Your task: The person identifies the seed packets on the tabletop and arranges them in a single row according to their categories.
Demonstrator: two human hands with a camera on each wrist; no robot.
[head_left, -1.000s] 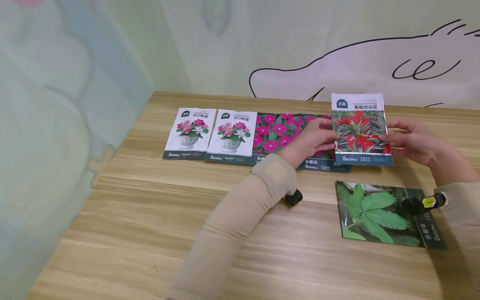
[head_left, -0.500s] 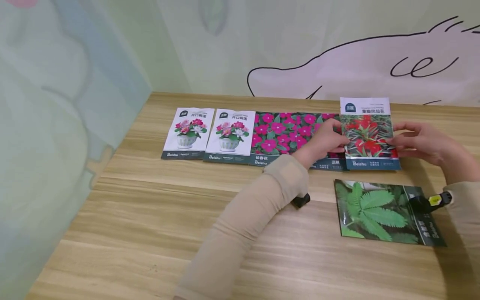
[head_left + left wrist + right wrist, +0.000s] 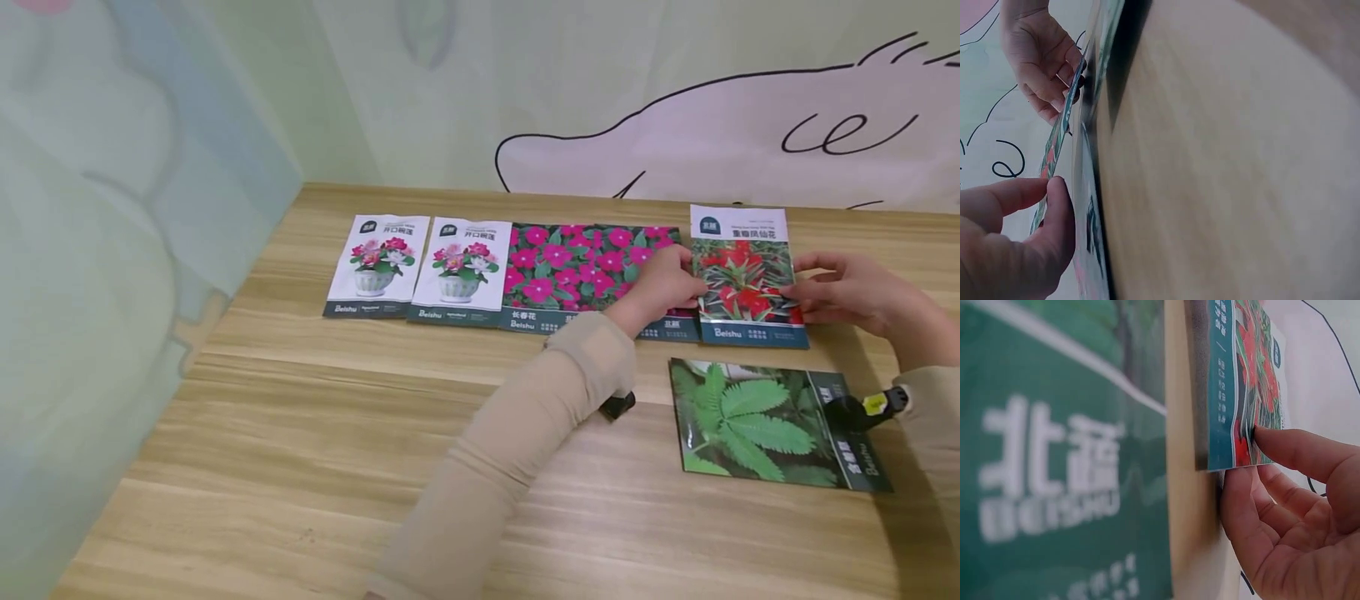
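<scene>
Between my two hands, a seed packet with red flowers (image 3: 746, 279) is held by its side edges at the right end of a row of packets. My left hand (image 3: 663, 287) pinches its left edge between thumb and forefinger, seen closely in the left wrist view. On the other side my right hand (image 3: 851, 296) pinches the right edge, thumb on the printed face, fingers behind. In the right wrist view the packet (image 3: 1225, 381) stands slightly off the table. Its left neighbours are two overlapping pink-flower packets (image 3: 555, 258), partly covered by my left hand and wrist.
Two white packets with potted flowers (image 3: 375, 267) lie at the row's left end. A green-leaf packet (image 3: 750, 425) lies sideways nearer me, partly under the right wrist's camera. The wooden table (image 3: 300, 450) meets a painted wall (image 3: 450, 108) at the back.
Both hands have carried the red-flower packet right and slightly toward me, lowering it. It overlapped the pink-flower packets before and now sits beside them, showing more of their surface.
</scene>
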